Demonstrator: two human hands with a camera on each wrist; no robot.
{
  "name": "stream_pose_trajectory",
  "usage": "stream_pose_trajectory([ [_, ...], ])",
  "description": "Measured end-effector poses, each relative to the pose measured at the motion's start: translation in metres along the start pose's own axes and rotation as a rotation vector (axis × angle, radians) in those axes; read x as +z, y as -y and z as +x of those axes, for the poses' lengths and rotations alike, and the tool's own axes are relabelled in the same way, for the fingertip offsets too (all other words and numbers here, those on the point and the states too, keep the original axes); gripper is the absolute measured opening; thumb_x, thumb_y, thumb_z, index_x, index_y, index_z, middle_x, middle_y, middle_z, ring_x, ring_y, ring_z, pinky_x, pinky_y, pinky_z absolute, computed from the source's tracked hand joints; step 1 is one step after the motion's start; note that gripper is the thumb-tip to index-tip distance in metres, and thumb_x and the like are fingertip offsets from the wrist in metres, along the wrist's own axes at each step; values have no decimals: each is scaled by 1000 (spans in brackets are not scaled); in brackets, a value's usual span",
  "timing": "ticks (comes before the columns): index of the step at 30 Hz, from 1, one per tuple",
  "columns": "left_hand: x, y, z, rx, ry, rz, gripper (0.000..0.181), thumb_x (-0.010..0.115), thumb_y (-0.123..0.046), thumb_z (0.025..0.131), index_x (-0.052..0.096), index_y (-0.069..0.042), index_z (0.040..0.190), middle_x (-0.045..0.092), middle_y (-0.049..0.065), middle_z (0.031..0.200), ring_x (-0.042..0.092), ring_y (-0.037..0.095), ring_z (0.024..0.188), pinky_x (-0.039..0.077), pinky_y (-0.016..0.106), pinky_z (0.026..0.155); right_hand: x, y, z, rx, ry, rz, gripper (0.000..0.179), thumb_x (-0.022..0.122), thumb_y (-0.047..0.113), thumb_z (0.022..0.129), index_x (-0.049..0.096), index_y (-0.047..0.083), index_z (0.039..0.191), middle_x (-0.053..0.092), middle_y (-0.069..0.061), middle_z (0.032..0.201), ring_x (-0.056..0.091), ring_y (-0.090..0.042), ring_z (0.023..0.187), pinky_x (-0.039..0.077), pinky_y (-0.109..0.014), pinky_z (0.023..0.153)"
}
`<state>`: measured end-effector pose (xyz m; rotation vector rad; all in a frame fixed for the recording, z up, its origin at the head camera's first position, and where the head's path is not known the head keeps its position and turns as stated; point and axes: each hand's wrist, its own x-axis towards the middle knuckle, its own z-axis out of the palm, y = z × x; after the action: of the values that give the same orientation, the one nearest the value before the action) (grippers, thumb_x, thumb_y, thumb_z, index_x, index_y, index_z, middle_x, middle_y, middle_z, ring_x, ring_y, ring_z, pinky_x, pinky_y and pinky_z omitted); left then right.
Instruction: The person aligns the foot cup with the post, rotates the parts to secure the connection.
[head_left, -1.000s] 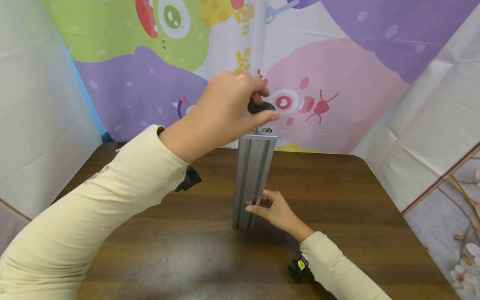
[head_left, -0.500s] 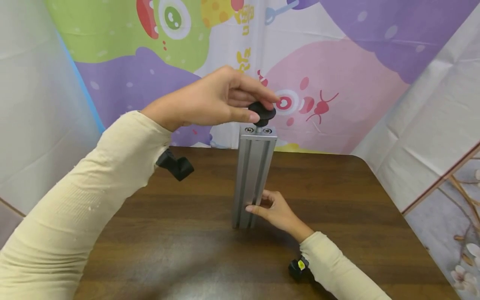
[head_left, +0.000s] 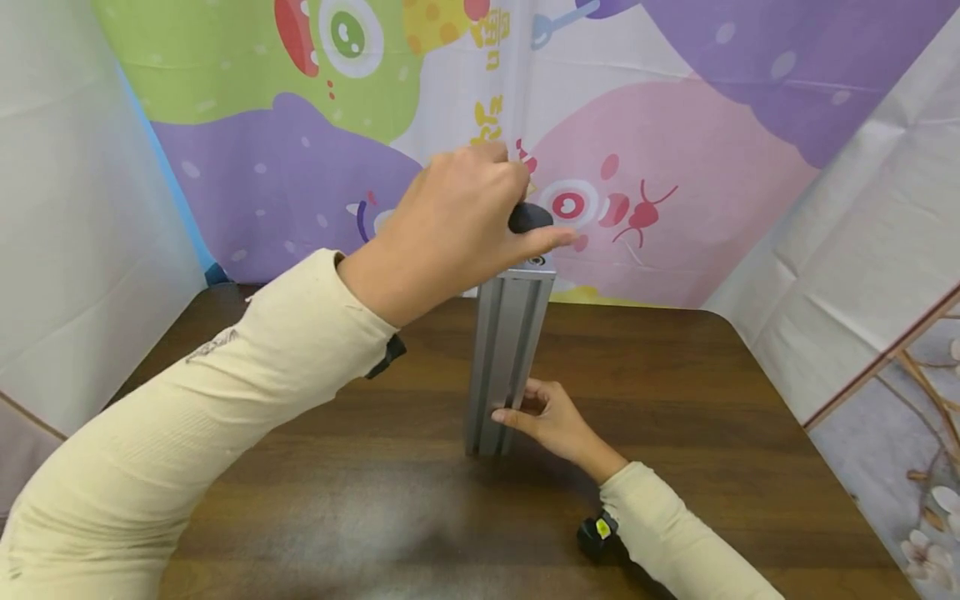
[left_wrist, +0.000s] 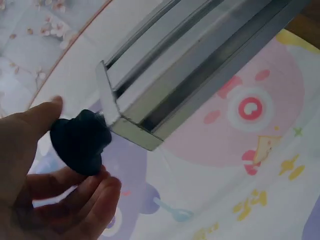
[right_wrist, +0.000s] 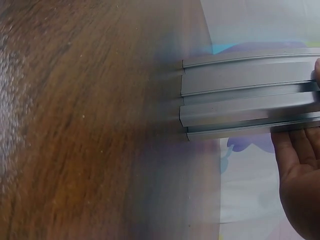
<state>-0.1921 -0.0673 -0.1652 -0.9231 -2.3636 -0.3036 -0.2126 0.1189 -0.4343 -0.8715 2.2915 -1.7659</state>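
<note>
An aluminium profile (head_left: 512, 350) stands upright on the wooden table, with long grooves down its sides and a plate with screws on its top end. Above that plate sits a black knob (head_left: 531, 218) on a short stem. My left hand (head_left: 457, 218) is at the knob, fingers curled around its far side and thumb stretched along the near side. The left wrist view shows the knob (left_wrist: 82, 142) between thumb and fingers. Low on the profile, my right hand (head_left: 558, 423) grips it between thumb and fingers; in the right wrist view the profile's foot (right_wrist: 215, 95) meets the tabletop.
The brown table (head_left: 675, 392) has rounded far corners. Behind it hangs a cartoon-printed curtain (head_left: 675, 167), with pale cloth (head_left: 847, 275) at the sides. Black wrist mounts (head_left: 596, 537) are on both sleeves.
My left hand turned back and opened half a second ago, baring the knob, and now has swung forward around it again. My right hand and the profile have stayed in place.
</note>
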Motion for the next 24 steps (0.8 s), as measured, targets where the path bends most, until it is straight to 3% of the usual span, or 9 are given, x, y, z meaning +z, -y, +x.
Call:
stream_pose_trajectory([
  [3, -6, 5, 5, 6, 122, -154, 33, 70, -37, 87, 69, -6, 77, 61, 3, 74, 55, 17, 70, 47, 29, 61, 0, -1, 0, 3, 2, -2, 20, 70, 5, 87, 66, -4, 104, 71, -17, 100, 69, -15, 90, 56, -30, 78],
  [5, -11, 13, 8, -6, 250, -379, 21, 69, -23, 89, 73, -3, 93, 67, 5, 89, 63, 15, 82, 51, 26, 74, 1, 0, -1, 5, 1, -9, 20, 70, 6, 87, 66, -4, 104, 71, -16, 100, 69, -15, 89, 56, -30, 77],
  [9, -18, 31, 9, -131, 496, -869, 34, 63, -3, 91, 62, -2, 125, 62, 6, 123, 63, 14, 109, 49, 29, 94, 1, 4, -1, 23, -12, -38, 20, 70, 5, 86, 67, -3, 104, 72, -15, 99, 68, -13, 88, 55, -28, 76],
  [11, -17, 38, 9, -182, 558, -1024, 40, 59, 3, 91, 57, -3, 131, 60, 5, 130, 61, 15, 113, 49, 31, 95, 1, 4, 0, 35, -16, -48, 19, 71, 6, 86, 68, -1, 103, 72, -13, 99, 68, -13, 87, 55, -28, 76],
  [12, -17, 40, 10, -193, 572, -1053, 41, 58, 3, 92, 56, -3, 132, 59, 4, 131, 60, 15, 114, 49, 31, 95, 1, 4, 0, 37, -17, -52, 19, 71, 7, 86, 68, -1, 103, 72, -13, 99, 68, -14, 88, 55, -28, 76],
  [16, -14, 42, 12, -190, 588, -1072, 42, 57, 3, 92, 55, -4, 134, 59, 4, 132, 60, 17, 114, 48, 33, 97, 1, -1, 0, 42, -14, -46, 21, 71, 10, 86, 68, 0, 104, 72, -12, 101, 68, -15, 89, 55, -29, 77],
  [19, -12, 41, 13, -192, 563, -1026, 40, 59, -4, 94, 56, -6, 134, 59, 2, 132, 59, 13, 115, 47, 31, 98, 1, -1, -1, 40, -16, -40, 21, 71, 10, 87, 68, -1, 104, 72, -13, 101, 68, -15, 89, 55, -29, 78],
  [21, -11, 38, 13, -171, 492, -899, 39, 60, -15, 95, 56, -6, 133, 59, 1, 132, 59, 11, 116, 47, 28, 97, 0, -1, -1, 36, -17, -36, 20, 71, 10, 87, 67, -2, 103, 71, -14, 100, 68, -15, 89, 55, -29, 78],
  [24, -10, 28, 11, -104, 326, -572, 45, 62, -36, 93, 63, -5, 125, 65, 3, 123, 62, 11, 109, 48, 27, 94, 0, -1, -1, 26, -14, -28, 19, 70, 8, 87, 67, -4, 102, 71, -16, 100, 68, -14, 89, 55, -29, 78],
])
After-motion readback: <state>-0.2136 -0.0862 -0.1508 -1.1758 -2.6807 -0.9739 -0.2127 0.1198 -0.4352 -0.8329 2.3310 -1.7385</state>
